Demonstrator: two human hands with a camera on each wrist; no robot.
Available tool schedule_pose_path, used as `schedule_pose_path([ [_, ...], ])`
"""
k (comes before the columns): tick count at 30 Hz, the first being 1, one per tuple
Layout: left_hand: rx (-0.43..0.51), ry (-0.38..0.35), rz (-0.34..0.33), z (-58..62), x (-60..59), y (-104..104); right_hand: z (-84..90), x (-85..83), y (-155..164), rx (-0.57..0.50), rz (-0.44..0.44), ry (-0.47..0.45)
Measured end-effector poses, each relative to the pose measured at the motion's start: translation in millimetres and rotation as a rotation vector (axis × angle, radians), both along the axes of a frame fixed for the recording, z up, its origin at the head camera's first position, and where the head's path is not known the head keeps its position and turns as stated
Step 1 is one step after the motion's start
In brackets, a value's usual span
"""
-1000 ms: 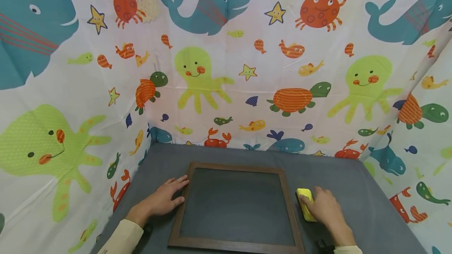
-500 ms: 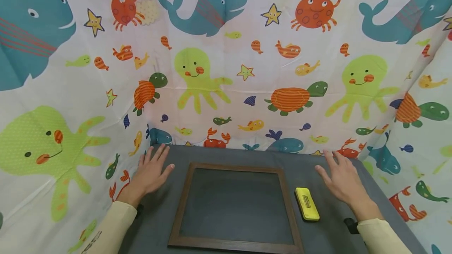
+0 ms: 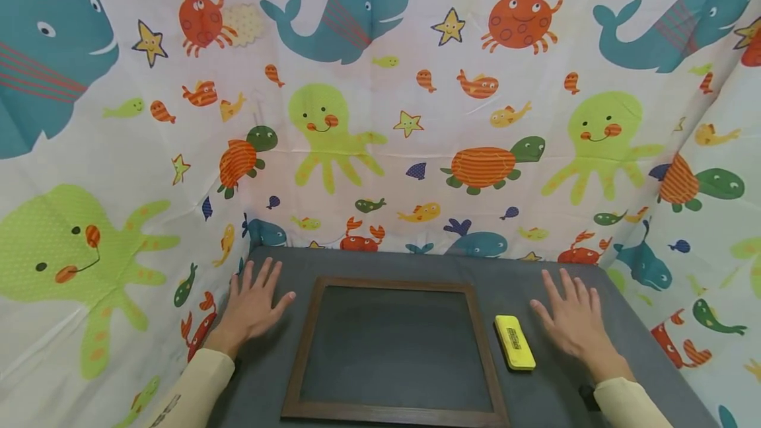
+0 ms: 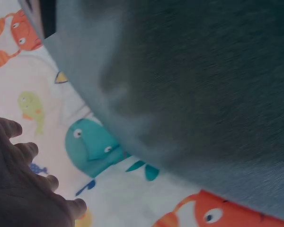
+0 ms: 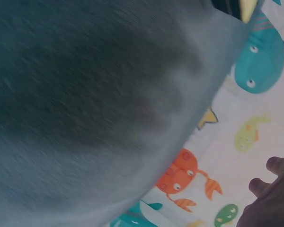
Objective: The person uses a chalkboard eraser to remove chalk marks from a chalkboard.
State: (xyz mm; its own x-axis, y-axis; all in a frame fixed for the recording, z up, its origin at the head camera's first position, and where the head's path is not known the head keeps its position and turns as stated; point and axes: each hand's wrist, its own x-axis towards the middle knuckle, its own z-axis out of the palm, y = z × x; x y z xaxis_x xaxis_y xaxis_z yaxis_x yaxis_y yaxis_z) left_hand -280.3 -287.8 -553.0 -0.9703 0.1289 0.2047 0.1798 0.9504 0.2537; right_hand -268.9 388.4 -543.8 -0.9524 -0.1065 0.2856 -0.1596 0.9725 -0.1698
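A small chalkboard with a brown wooden frame lies flat on the grey table, its dark surface bare. To its right sits a yellow board eraser with a dark label and a black underside. My left hand is left of the board, fingers spread and holding nothing. On the other side, my right hand is likewise spread and holds nothing, just right of the eraser. In the left wrist view, fingers show at the lower left; in the right wrist view, fingertips appear at the lower right.
The grey table ends at a white cloth printed with sea animals, which hangs behind it and along both sides. Dark straps show at both wrists, below light sleeves.
My left hand has left the board's frame and moved left and away from me. My right hand has let go of the eraser and moved right. Both have stayed spread since half a second ago.
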Motion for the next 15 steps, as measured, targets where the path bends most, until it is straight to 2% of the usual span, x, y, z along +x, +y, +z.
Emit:
schedule_pose_path([
  [6, 0.001, -0.005, 0.018, -12.2, 5.0, -3.6, -14.7, 3.6, -2.9, -0.02, 0.0, -0.03],
  [15, 0.004, -0.023, 0.019, -12.6, 9.1, -2.3, -15.6, 7.0, -8.2, -0.029, -0.012, -0.055],
])
